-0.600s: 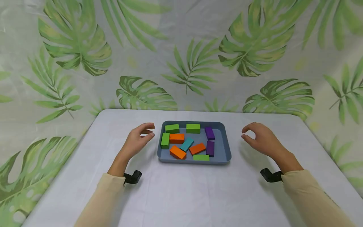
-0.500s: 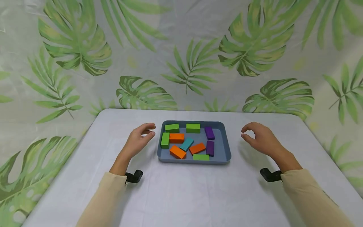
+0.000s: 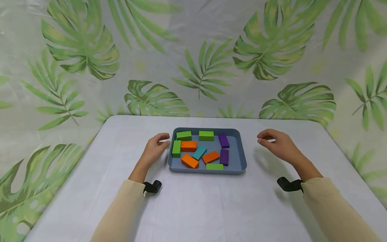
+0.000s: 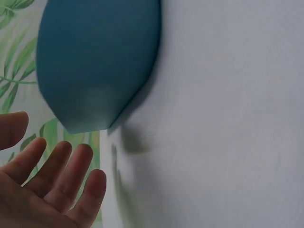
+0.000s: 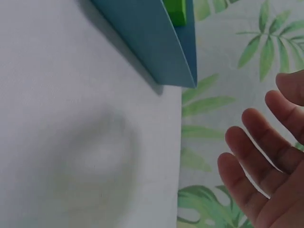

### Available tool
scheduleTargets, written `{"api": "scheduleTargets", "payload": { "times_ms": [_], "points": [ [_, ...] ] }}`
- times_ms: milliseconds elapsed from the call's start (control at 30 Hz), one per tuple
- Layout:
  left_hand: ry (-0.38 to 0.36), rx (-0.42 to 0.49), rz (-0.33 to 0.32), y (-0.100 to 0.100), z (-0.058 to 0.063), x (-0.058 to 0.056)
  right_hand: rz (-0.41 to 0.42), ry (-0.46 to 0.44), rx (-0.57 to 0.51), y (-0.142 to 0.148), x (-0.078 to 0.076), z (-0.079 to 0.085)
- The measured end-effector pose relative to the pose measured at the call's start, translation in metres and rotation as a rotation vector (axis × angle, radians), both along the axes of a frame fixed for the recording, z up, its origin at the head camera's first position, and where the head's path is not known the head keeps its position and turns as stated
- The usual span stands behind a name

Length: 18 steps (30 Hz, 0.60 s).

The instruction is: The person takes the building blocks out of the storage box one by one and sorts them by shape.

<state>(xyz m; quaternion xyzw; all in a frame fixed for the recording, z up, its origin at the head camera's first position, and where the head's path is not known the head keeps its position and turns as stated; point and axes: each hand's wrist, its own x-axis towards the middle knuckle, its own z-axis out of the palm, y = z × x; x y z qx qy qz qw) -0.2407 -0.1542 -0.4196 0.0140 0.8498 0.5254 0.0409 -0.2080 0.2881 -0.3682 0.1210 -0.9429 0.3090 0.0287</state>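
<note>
A shallow grey-blue tray [image 3: 234, 161] lies on the table, with several rectangular blocks inside. Green blocks [image 3: 206, 135] line its back and left, and another lies at the front. Orange blocks [image 3: 188, 146] and a teal block [image 3: 199, 153] sit around the middle, while two purple blocks [image 3: 224, 157] are toward the right. My left hand [image 3: 155, 149] hovers beside the tray's left wall, fingertips close to the rim, fingers relaxed and holding nothing. Off to the tray's right, my right hand [image 3: 279, 144] is raised over the cloth with loosely bent fingers and nothing in them.
White cloth covers the table [image 3: 193, 205]. Behind it hangs a leaf-printed curtain [image 3: 205, 67]. Each wrist wears a black camera mount [image 3: 152, 187] under a beige sleeve [image 3: 121, 211]. In the left wrist view, the tray's outer wall [image 4: 99, 61] rises just beyond the fingers.
My left hand has moved right, closer to the tray's left rim. The right hand has stayed nearly in place, its thumb and fingers slightly closer together. The tray and blocks have not moved.
</note>
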Motion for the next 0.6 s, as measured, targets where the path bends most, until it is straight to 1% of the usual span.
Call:
{"api": "scheduleTargets", "payload": {
  "times_ms": [133, 233, 367, 433, 600],
  "points": [
    [-0.034, 0.078, -0.011, 0.005, -0.003, -0.005, -0.006, -0.023, -0.045, -0.003, -0.002, 0.005],
    [-0.049, 0.152, -0.039, 0.009, -0.005, -0.007, -0.021, -0.021, -0.068, -0.007, -0.003, 0.005],
    [-0.075, 0.19, -0.06, 0.012, -0.009, -0.01, -0.004, -0.029, -0.089, -0.013, -0.006, 0.006],
    [-0.095, 0.199, -0.053, 0.013, -0.011, -0.011, 0.014, -0.043, -0.102, -0.015, -0.007, 0.007],
    [-0.181, 0.289, -0.007, 0.012, -0.015, -0.014, 0.035, -0.059, -0.087, -0.019, -0.007, 0.011]
  ]
}}
